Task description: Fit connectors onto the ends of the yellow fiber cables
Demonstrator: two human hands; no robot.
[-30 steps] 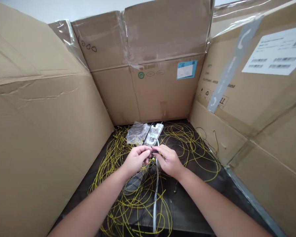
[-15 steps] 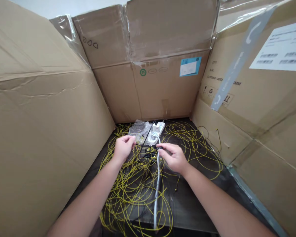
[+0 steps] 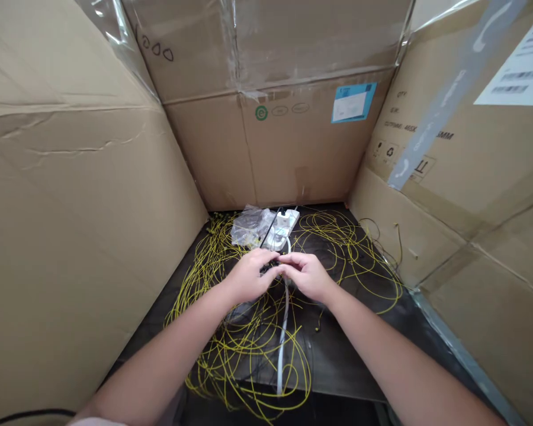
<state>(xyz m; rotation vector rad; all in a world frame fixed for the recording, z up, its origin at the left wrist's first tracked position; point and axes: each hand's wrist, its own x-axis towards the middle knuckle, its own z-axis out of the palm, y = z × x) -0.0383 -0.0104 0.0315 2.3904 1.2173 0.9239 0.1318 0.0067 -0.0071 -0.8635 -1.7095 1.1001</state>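
My left hand (image 3: 249,277) and my right hand (image 3: 308,274) meet fingertip to fingertip over a dark table (image 3: 346,361). Both pinch a small dark piece (image 3: 274,267) between them, too small to name. Loose yellow wires (image 3: 244,343) lie in tangled loops under and around both hands. A white cable (image 3: 283,331) runs from below my hands back to a white power strip (image 3: 284,228) just beyond my fingers.
A crumpled clear plastic bag (image 3: 249,228) lies left of the power strip. Tall cardboard boxes wall the table in on the left (image 3: 71,207), at the back (image 3: 284,118) and on the right (image 3: 471,177). More yellow wire loops (image 3: 359,254) spread to the right.
Half a second ago my hands were apart, the left one near the plastic bag; now they have come together again. The view has tilted down slightly.
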